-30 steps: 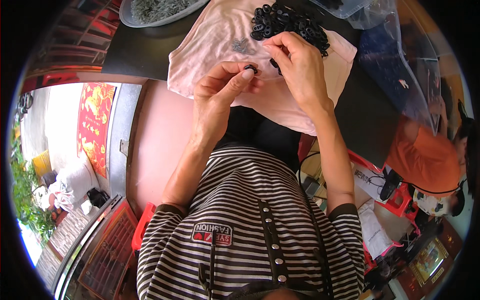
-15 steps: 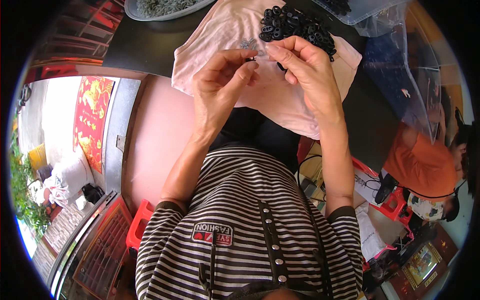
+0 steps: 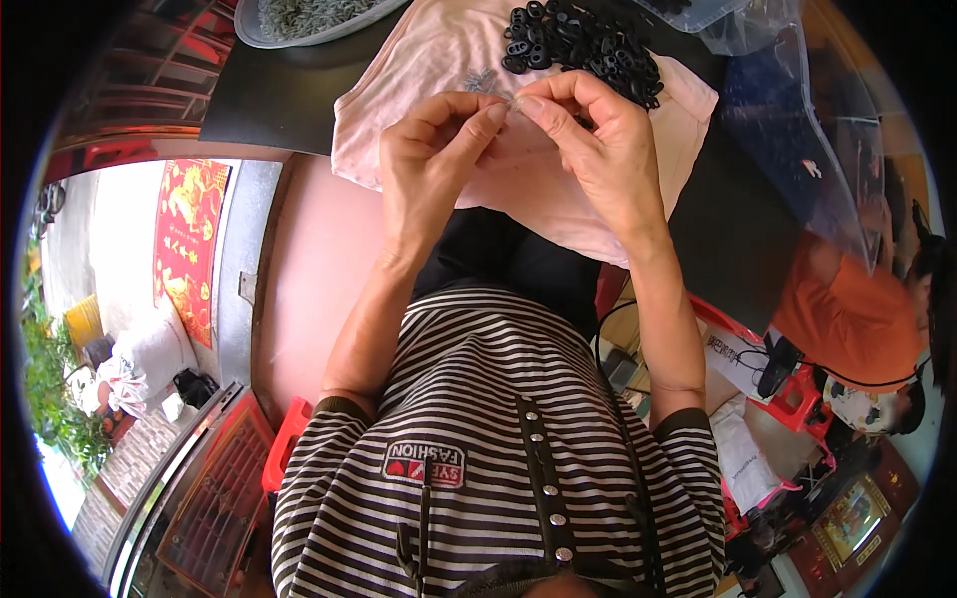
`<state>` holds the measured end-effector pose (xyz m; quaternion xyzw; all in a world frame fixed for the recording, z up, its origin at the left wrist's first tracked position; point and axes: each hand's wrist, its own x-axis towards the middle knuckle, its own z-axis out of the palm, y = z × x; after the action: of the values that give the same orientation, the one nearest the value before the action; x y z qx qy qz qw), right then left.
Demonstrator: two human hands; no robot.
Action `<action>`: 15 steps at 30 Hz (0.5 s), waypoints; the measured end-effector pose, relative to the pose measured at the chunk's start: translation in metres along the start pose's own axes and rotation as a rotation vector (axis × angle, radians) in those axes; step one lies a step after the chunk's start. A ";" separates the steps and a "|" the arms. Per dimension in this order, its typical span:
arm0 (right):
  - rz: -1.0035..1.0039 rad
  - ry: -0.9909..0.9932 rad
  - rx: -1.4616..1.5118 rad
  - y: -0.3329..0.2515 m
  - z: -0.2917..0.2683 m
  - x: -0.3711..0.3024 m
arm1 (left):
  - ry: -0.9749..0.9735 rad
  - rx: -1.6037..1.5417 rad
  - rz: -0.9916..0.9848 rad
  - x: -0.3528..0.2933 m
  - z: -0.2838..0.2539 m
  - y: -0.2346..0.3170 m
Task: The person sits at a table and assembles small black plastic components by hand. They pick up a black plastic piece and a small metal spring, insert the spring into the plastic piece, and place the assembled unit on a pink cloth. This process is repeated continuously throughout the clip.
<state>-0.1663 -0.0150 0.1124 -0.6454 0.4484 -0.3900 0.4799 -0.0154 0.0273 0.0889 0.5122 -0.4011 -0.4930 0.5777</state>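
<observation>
Both hands are raised over a pale pink cloth [image 3: 399,90] on a dark table. My left hand [image 3: 434,159] is closed in a pinch, thumb against forefinger; what it holds is hidden behind the fingers. My right hand [image 3: 603,149] also pinches, its fingertips almost touching the left ones. Something tiny and greyish shows between the two sets of fingertips, too small to name. Just beyond them lies a small heap of thin grey spring-like pieces [image 3: 481,80]. Farther right is a pile of black oval pieces with holes [image 3: 568,42], like cord locks, partly behind my right hand.
At the far left, a pale bowl [image 3: 284,43] holds many grey pieces. Clear plastic sheeting [image 3: 822,130] hangs over the table's right side. A person in an orange top [image 3: 852,314] sits to the right. A red stool [image 3: 287,444] stands at my left.
My hands have come closer together, so their fingertips almost meet. The dark piece that showed at my left fingertips is now out of sight. The view has shifted slightly.
</observation>
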 end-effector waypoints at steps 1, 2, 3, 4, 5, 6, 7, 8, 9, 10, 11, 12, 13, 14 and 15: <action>-0.001 0.022 -0.044 -0.001 -0.001 0.000 | 0.011 0.131 0.079 0.001 -0.001 -0.001; -0.003 0.044 -0.088 -0.001 -0.001 -0.001 | 0.021 0.262 0.159 0.003 -0.001 -0.003; -0.005 0.037 -0.082 0.000 -0.002 -0.001 | 0.031 0.393 0.239 0.003 -0.002 -0.003; -0.006 0.030 -0.078 0.002 -0.004 -0.001 | 0.019 0.430 0.232 0.004 -0.002 -0.002; -0.008 0.024 -0.073 0.004 -0.005 -0.001 | 0.006 0.467 0.225 0.004 -0.002 0.000; -0.004 0.023 -0.063 0.005 -0.006 -0.002 | -0.007 0.504 0.217 0.005 -0.002 0.001; -0.003 0.022 -0.052 0.006 -0.005 -0.003 | -0.020 0.373 0.169 0.005 -0.002 0.000; -0.002 0.021 -0.041 0.006 -0.005 -0.005 | -0.033 0.241 0.120 0.004 -0.003 -0.002; 0.020 0.027 -0.011 0.006 -0.005 -0.006 | -0.045 0.109 0.071 0.004 -0.004 -0.004; 0.043 0.030 0.023 0.005 -0.005 -0.007 | -0.062 0.008 0.040 0.003 -0.005 -0.004; 0.065 0.033 0.056 0.004 -0.004 -0.008 | -0.079 -0.093 0.010 0.001 -0.006 -0.005; 0.064 0.045 0.078 0.003 -0.003 -0.009 | -0.095 -0.195 -0.020 0.000 -0.006 -0.004; 0.063 0.057 0.097 0.003 -0.002 -0.009 | -0.108 -0.251 -0.045 -0.001 -0.006 -0.004; 0.062 0.068 0.116 0.002 -0.001 -0.010 | -0.121 -0.307 -0.070 -0.001 -0.006 -0.003; 0.052 0.060 0.170 0.003 0.001 -0.010 | -0.134 -0.363 -0.094 -0.002 -0.006 -0.002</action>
<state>-0.1687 -0.0054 0.1082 -0.5784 0.4447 -0.4332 0.5292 -0.0102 0.0306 0.0861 0.3839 -0.3186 -0.6167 0.6090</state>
